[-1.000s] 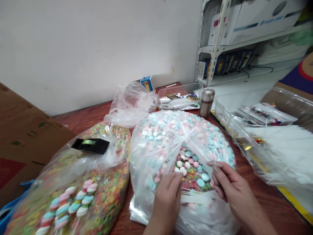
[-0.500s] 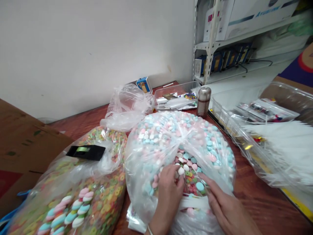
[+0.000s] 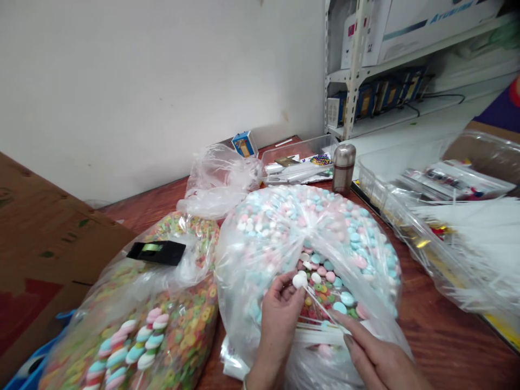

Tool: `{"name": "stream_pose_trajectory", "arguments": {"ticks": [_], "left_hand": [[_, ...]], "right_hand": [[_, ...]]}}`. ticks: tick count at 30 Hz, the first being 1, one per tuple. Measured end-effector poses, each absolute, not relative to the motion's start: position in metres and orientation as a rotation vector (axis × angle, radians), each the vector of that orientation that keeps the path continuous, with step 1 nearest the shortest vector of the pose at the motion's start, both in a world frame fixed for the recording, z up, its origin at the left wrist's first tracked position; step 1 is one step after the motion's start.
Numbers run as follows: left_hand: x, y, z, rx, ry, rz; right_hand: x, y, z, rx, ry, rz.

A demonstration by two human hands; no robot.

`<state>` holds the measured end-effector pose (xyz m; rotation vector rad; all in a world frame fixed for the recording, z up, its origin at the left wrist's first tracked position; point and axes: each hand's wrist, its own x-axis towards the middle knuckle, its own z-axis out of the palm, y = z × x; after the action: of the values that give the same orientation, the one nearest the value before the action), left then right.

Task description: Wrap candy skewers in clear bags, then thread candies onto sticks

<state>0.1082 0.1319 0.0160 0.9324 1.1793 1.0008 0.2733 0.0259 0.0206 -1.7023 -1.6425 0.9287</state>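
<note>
My left hand (image 3: 280,303) pinches a white round candy (image 3: 300,280) over the opening of a big clear bag (image 3: 244,281) of pink, blue and white candies. A thin white stick (image 3: 320,305) sits between the thumb and fingers of my right hand (image 3: 371,346), its far tip at the candy. Whether the tip has entered it I cannot tell. Below my hands, loose candies, green and red ring pieces (image 3: 320,295) and several white sticks (image 3: 314,327) lie in the opening. On the left, candy skewers (image 3: 117,355) rest on a bag of ring pieces (image 3: 190,325).
A black object (image 3: 157,252) lies on the left bag, beside a cardboard box (image 3: 49,238). Behind are a crumpled plastic bag (image 3: 221,173), a clear tray (image 3: 298,162) and a metal flask (image 3: 343,168). A clear bin (image 3: 400,238) with white sticks stands right, near metal shelving (image 3: 355,70).
My left hand has taken hold of a white candy from the pile. My right hand has let go of the bag's edge and brought a white stick to the candy.
</note>
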Motion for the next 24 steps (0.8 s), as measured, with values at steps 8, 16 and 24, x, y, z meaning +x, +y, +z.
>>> {"name": "stream_pose_trajectory", "arguments": {"ticks": [8,16,24], "left_hand": [[0.107,0.126,0.010,1.369,1.210,1.041],[0.112,0.123,0.008,1.368,1.161,1.033],[0.108,0.114,-0.005,1.377,1.179,1.064]], "right_hand": [[0.267,0.026,0.021,-1.597,-1.643,1.003],[0.256,0.036,0.018,-1.535,-1.570,1.163],[0.243,0.039,0.003,-1.509,-1.521,1.176]]}}
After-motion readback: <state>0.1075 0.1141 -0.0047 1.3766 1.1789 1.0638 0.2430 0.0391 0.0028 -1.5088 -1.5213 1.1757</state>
